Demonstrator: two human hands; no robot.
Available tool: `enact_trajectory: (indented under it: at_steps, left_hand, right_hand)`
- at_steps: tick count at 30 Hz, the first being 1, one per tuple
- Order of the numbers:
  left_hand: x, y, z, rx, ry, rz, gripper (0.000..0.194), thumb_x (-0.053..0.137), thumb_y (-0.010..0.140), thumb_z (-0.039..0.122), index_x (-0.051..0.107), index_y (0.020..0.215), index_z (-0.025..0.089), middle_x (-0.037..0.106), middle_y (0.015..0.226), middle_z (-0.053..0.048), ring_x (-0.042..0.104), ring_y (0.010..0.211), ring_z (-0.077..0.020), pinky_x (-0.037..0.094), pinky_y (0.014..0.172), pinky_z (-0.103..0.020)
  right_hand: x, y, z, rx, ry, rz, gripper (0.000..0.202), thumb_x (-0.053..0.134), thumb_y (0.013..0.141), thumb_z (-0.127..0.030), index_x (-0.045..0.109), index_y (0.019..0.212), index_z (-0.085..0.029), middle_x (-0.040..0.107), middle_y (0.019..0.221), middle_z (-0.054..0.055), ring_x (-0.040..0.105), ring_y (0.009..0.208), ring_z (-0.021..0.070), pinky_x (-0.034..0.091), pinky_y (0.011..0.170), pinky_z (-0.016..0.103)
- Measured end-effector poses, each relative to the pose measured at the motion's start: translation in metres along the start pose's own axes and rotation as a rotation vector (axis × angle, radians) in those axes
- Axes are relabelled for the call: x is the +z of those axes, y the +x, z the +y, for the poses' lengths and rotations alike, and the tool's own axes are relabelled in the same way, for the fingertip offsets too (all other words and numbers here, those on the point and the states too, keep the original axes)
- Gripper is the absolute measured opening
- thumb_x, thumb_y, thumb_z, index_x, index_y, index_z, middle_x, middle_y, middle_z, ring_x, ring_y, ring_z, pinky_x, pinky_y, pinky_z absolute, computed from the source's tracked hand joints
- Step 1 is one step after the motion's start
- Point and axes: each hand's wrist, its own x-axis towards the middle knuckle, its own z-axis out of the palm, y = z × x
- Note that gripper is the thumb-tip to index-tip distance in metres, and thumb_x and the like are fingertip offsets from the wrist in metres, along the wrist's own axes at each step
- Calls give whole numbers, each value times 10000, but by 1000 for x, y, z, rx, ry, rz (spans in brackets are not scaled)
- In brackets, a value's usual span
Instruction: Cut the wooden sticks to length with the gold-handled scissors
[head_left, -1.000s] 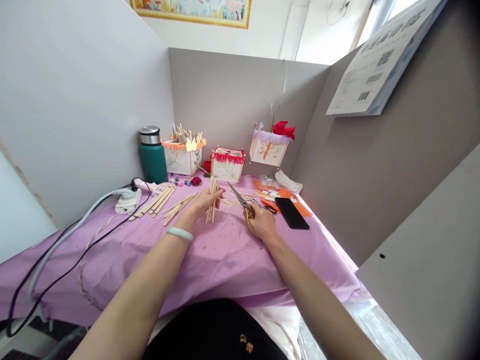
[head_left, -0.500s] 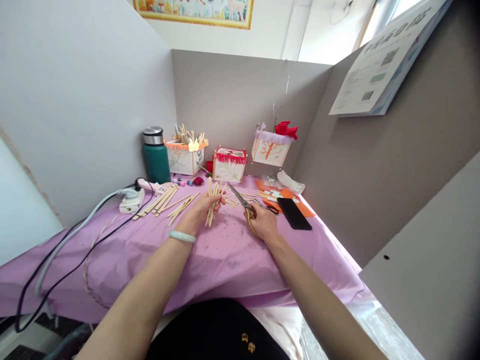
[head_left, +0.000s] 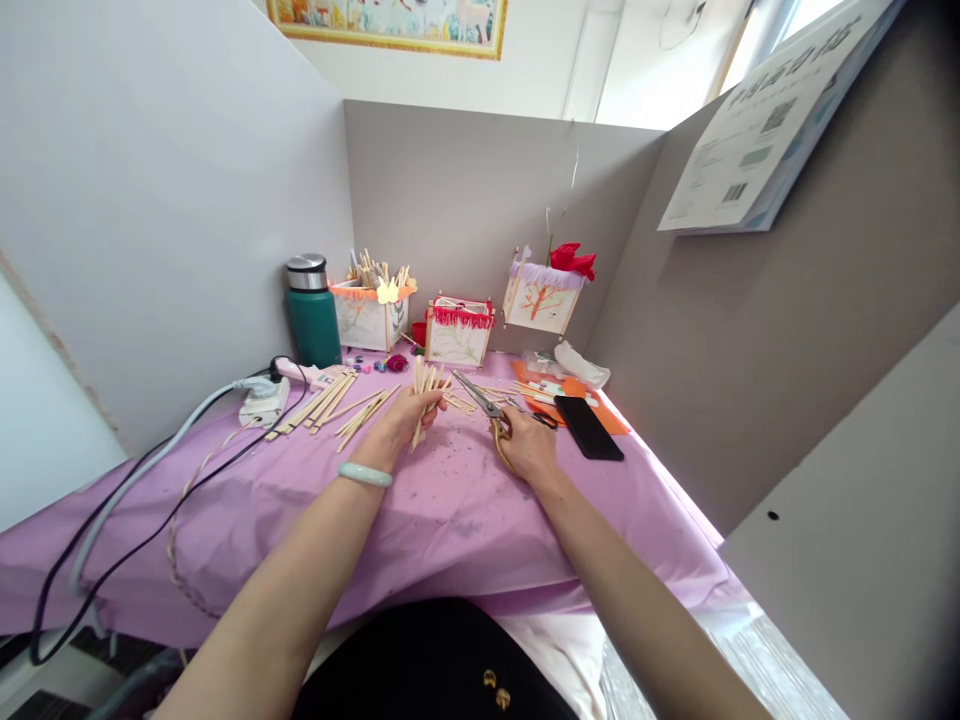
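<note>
My left hand (head_left: 414,412) is closed around a bundle of thin wooden sticks (head_left: 422,376), which stand nearly upright and poke out above and below the fingers. In my right hand (head_left: 527,441) is a pair of scissors (head_left: 486,403) with gold handles. Their blades point up and left toward the bundle, and the tip is close to the sticks; whether it touches them I cannot tell. Small cut bits of wood (head_left: 459,402) lie on the purple cloth (head_left: 427,530) behind and between my hands. More loose sticks (head_left: 360,415) rest left of my left hand.
A green bottle (head_left: 313,318), a stick-filled paper box (head_left: 373,315) and a red-fringed paper lantern (head_left: 459,332) stand at the back. Another lantern (head_left: 544,297) hangs on the right. A black phone (head_left: 589,427) lies beside orange paper (head_left: 616,418). Cables (head_left: 161,478) cross the left side.
The bundle in my left hand has shifted and tilted slightly. The scissors have turned a little, their tip now slightly lower. Otherwise the scene looks the same.
</note>
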Motion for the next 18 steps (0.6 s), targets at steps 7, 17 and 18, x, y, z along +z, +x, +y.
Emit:
enact_trajectory:
  at_steps: [7, 17, 18]
  left_hand:
    - [2, -1, 0, 63, -5, 44, 157, 647, 723, 236, 571, 621, 144, 386, 368, 53, 283, 317, -47, 167, 372, -214]
    - [1, 2, -3, 71, 34, 89, 198, 637, 711, 232, 560, 552, 142, 365, 352, 51, 273, 315, -43, 178, 380, -217]
    - [1, 2, -3, 67, 35, 92, 190, 633, 708, 229, 562, 554, 143, 363, 352, 51, 275, 315, -45, 179, 379, -217]
  right_hand:
    - [1, -1, -1, 3, -32, -12, 297, 459, 940, -423, 618, 1129, -259, 712, 1025, 40, 646, 885, 206, 377, 697, 282]
    - [2, 2, 0, -1, -52, -40, 298, 432, 948, -422, 641, 1074, -251, 724, 954, 50, 642, 831, 200, 362, 688, 279]
    - [1, 2, 0, 1, -58, -46, 308, 427, 950, -429, 645, 1072, -250, 726, 944, 53, 642, 826, 202, 366, 691, 280]
